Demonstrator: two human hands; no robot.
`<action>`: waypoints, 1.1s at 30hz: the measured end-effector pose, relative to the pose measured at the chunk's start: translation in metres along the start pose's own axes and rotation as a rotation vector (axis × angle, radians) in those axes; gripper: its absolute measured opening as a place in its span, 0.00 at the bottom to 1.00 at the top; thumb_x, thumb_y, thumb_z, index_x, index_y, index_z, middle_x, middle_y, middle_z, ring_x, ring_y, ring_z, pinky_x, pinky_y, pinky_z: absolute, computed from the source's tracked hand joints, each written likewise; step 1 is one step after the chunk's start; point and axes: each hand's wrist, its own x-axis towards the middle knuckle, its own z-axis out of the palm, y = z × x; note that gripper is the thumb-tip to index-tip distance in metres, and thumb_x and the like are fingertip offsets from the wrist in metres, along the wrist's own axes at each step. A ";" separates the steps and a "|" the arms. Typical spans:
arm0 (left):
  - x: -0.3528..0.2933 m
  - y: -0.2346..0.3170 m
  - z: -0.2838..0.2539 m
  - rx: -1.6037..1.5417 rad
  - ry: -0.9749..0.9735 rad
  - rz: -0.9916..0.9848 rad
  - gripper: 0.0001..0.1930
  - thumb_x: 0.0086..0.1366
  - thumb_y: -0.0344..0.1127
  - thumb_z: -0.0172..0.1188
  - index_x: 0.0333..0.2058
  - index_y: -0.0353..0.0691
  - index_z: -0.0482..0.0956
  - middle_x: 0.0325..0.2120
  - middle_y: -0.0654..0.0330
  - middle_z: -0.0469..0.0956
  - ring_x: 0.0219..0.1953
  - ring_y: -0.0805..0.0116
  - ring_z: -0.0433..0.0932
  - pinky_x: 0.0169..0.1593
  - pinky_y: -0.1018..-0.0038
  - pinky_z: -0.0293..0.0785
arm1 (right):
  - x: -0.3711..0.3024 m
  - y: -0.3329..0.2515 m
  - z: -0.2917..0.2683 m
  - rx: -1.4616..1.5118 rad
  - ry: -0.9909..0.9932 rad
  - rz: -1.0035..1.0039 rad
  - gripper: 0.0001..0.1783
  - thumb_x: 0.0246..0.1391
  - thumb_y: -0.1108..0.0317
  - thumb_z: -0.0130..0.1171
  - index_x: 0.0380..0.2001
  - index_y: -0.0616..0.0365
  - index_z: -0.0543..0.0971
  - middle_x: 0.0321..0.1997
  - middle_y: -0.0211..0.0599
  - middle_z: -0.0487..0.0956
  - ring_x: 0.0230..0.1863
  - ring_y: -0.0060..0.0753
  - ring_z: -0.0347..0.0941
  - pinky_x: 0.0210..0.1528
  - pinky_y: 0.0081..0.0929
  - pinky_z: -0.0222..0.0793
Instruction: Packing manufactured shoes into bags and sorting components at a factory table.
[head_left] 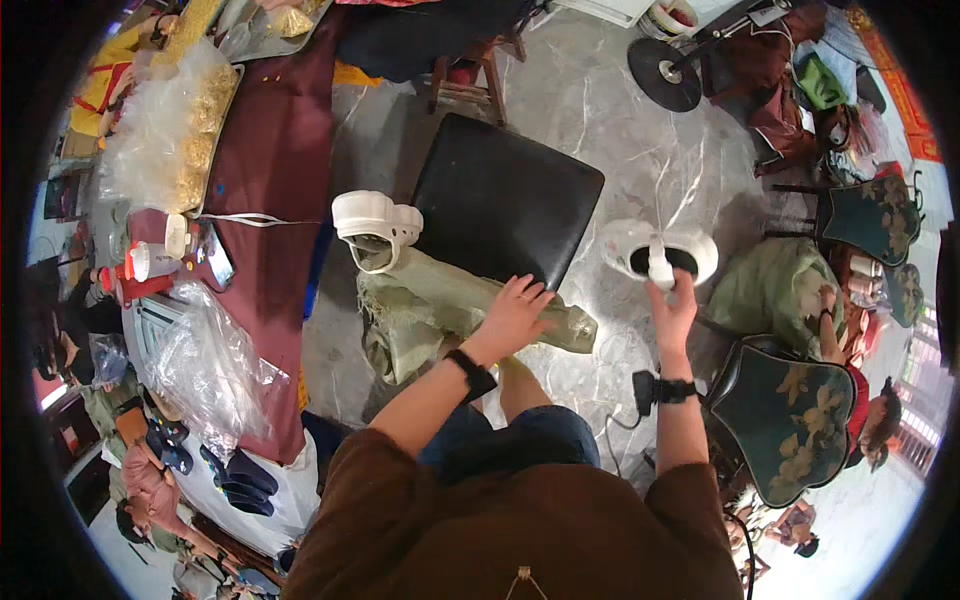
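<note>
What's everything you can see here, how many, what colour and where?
Padded seat: 1, black, centre
Clogs: 2, white, left and right of seat
Woven sacks: 2, dull green, near edge of seat and right
Cloth-covered table: 1, maroon, left
Plastic bags: at least 2, clear, left
Round stand base: 1, black, upper right
Bucket: 1, white, top
Wooden stool: 1, brown, top
Flower-patterned chairs: at least 2, dark green, right
Other people: several, around rim
The rest: too small to count
Left hand: 1, bare, over sack
Right hand: 1, bare, gripping clog
</note>
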 end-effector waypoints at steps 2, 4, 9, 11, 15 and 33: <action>0.017 0.013 0.015 0.146 0.030 0.066 0.26 0.58 0.50 0.64 0.50 0.38 0.78 0.49 0.50 0.79 0.58 0.51 0.72 0.68 0.52 0.55 | -0.031 0.013 -0.020 -0.003 0.042 0.084 0.17 0.49 0.72 0.70 0.40 0.62 0.74 0.34 0.35 0.76 0.36 0.29 0.69 0.44 0.28 0.68; 0.038 0.020 0.013 0.089 -0.758 -0.312 0.23 0.63 0.52 0.59 0.51 0.43 0.80 0.42 0.50 0.82 0.51 0.49 0.78 0.59 0.58 0.69 | -0.061 0.023 -0.034 0.011 0.051 0.180 0.17 0.49 0.72 0.69 0.40 0.61 0.74 0.33 0.34 0.75 0.37 0.28 0.68 0.44 0.28 0.67; 0.053 -0.006 0.004 -0.426 -0.420 -0.343 0.18 0.61 0.49 0.64 0.37 0.37 0.82 0.32 0.48 0.82 0.37 0.49 0.81 0.39 0.61 0.75 | -0.124 0.049 -0.049 0.042 0.074 0.307 0.17 0.47 0.70 0.70 0.38 0.60 0.74 0.31 0.35 0.75 0.35 0.31 0.69 0.43 0.30 0.68; 0.060 -0.011 -0.011 -0.341 -0.484 -0.425 0.18 0.60 0.48 0.64 0.38 0.38 0.82 0.32 0.49 0.82 0.37 0.49 0.81 0.40 0.62 0.76 | -0.136 0.046 -0.048 0.041 0.063 0.281 0.17 0.46 0.71 0.70 0.37 0.60 0.74 0.31 0.40 0.77 0.34 0.37 0.72 0.42 0.33 0.69; 0.043 -0.030 0.011 -0.157 -0.300 -0.381 0.17 0.58 0.48 0.64 0.38 0.41 0.83 0.34 0.51 0.83 0.39 0.49 0.81 0.41 0.60 0.76 | -0.136 0.024 -0.036 -0.150 0.062 0.126 0.16 0.42 0.72 0.71 0.36 0.56 0.78 0.31 0.41 0.78 0.34 0.49 0.74 0.41 0.40 0.67; -0.022 -0.029 0.017 -0.269 -0.104 -0.468 0.15 0.58 0.40 0.64 0.43 0.43 0.80 0.40 0.53 0.82 0.42 0.49 0.81 0.46 0.59 0.77 | -0.168 -0.009 0.076 -0.579 -0.576 -0.303 0.26 0.54 0.65 0.58 0.57 0.56 0.73 0.57 0.48 0.68 0.62 0.58 0.63 0.67 0.56 0.53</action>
